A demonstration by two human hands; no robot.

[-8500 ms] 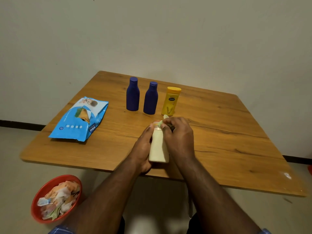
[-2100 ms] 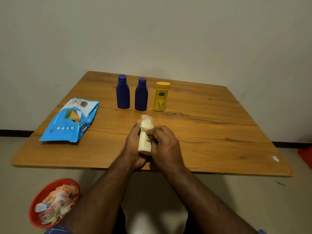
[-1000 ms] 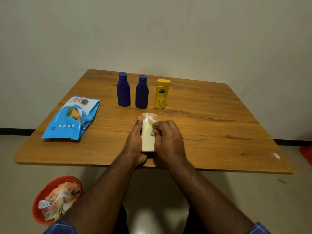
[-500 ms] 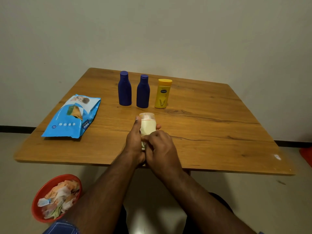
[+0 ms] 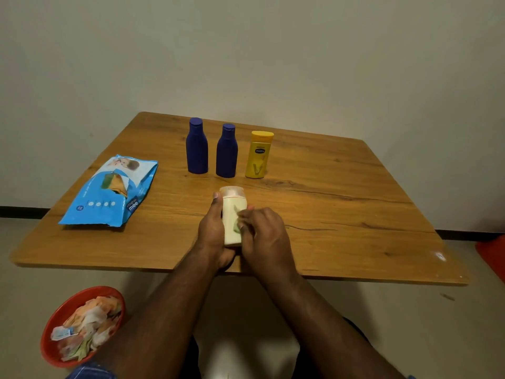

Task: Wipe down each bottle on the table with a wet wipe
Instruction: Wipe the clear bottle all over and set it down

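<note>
My left hand (image 5: 213,236) grips a cream bottle (image 5: 232,214) with a clear cap, held tilted over the near edge of the wooden table (image 5: 341,214). My right hand (image 5: 262,236) pinches a pale green wet wipe (image 5: 237,223) against the bottle's right side; most of the wipe is hidden under my fingers. Farther back stand two dark blue bottles (image 5: 196,146) (image 5: 226,151) and a yellow bottle (image 5: 258,155) in a row.
A blue wet-wipe pack (image 5: 109,192) lies on the table's left side. On the floor at lower left sits a red bowl (image 5: 79,326) full of used wipes. Something red (image 5: 492,258) shows at the right edge.
My right hand has slid the wipe up and down the cream bottle while my left hand kept hold of it. The camera view shifted slightly.
</note>
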